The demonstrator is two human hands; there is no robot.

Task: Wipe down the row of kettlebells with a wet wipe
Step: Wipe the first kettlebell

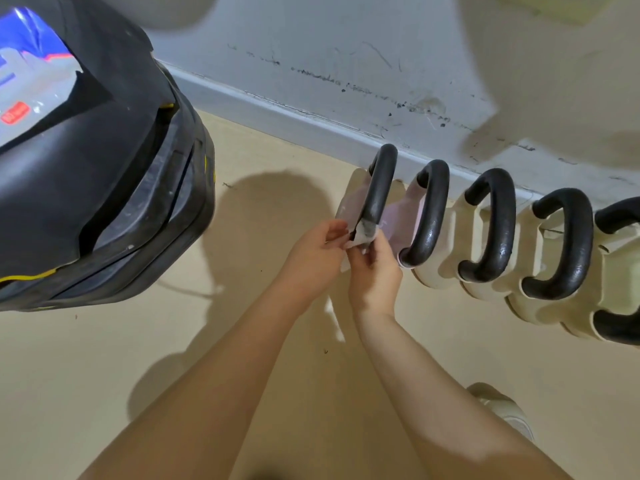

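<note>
**Wipe at the first handle**

At the near foot of the first handle (379, 188), both hands pinch a white wipe (363, 237) between them. The left hand (317, 251) holds its left edge with fingertips and thumb; the right hand (375, 268) grips the other side, fingers curled in. The wipe is bunched against the handle's lower end, and how far it wraps round the bar is hard to tell.

Five kettlebells (485, 237) stand in a row on the floor (104, 358), along the skirting (277, 109) of a scuffed wall (346, 46). The row runs from the hands away to the right, edging nearer the camera. Each black handle arches across that line, one foot toward the wall, one toward the person. The bodies are pale, the first two pinkish, and packed side by side, touching or nearly so. The fifth is cut off by the right frame edge.

Left of the row lies open floor up to a big black padded object (104, 185), partly out of frame, with a blue-and-white packet (31, 81) on top. A pale shoe (502, 410) shows lower right.
</note>
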